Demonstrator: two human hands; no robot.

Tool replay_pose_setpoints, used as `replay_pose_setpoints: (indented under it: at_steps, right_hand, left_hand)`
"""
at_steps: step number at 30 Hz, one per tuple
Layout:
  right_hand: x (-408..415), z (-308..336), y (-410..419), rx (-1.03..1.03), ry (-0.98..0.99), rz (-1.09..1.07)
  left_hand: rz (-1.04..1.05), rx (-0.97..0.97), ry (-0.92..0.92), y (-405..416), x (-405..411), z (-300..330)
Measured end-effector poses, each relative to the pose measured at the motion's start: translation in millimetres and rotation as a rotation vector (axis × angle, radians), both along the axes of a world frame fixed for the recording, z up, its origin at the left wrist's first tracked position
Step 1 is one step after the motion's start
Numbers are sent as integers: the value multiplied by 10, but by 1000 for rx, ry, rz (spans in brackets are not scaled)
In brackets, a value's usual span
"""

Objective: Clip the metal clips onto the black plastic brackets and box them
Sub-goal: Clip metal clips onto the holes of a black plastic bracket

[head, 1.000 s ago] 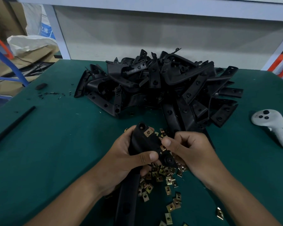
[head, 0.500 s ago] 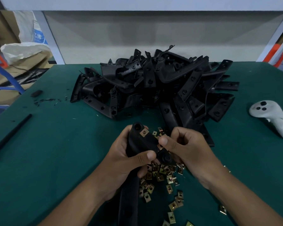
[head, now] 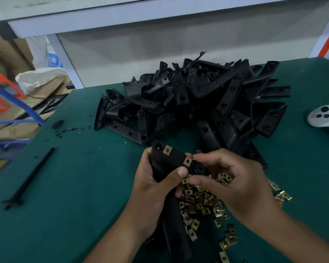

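My left hand [head: 153,188] grips a long black plastic bracket [head: 171,164] above the green table, thumb across its face. One brass clip [head: 167,150] sits on the bracket's upper end. A second brass clip [head: 187,161] sits on its edge near a round boss, and my right hand [head: 234,179] pinches the bracket there with forefinger and thumb. Loose brass clips [head: 199,202] lie scattered on the table under my hands. A big pile of black brackets [head: 198,103] fills the table's far middle.
A white controller [head: 323,116] lies at the right edge. A thin black rod [head: 30,177] lies at the left, with a small black piece [head: 57,123] and crumbs beyond it. Cardboard, a white bag [head: 38,78] and a blue frame stand off the table's left.
The second clip now sits on the bracket's edge where my right fingers were working. The camera has tilted, shifting the whole scene; both hands stay on the bracket.
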State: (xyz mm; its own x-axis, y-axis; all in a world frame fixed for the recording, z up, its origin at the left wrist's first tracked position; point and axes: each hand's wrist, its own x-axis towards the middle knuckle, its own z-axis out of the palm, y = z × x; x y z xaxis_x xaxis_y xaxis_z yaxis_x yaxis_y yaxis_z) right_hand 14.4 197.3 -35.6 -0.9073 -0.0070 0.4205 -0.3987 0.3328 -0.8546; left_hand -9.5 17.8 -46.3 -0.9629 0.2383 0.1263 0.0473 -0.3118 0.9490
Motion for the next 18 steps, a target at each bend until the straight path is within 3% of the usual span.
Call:
replay_pose_setpoints:
  at_steps: [11,18]
  right_hand:
    - [-80,-53,124,-11,19,-84]
    - [-45,190,233,205,239,-154]
  left_hand:
    - [-21,113,-59,5,-28,-20]
    - [-45,177,-114,126,124,121]
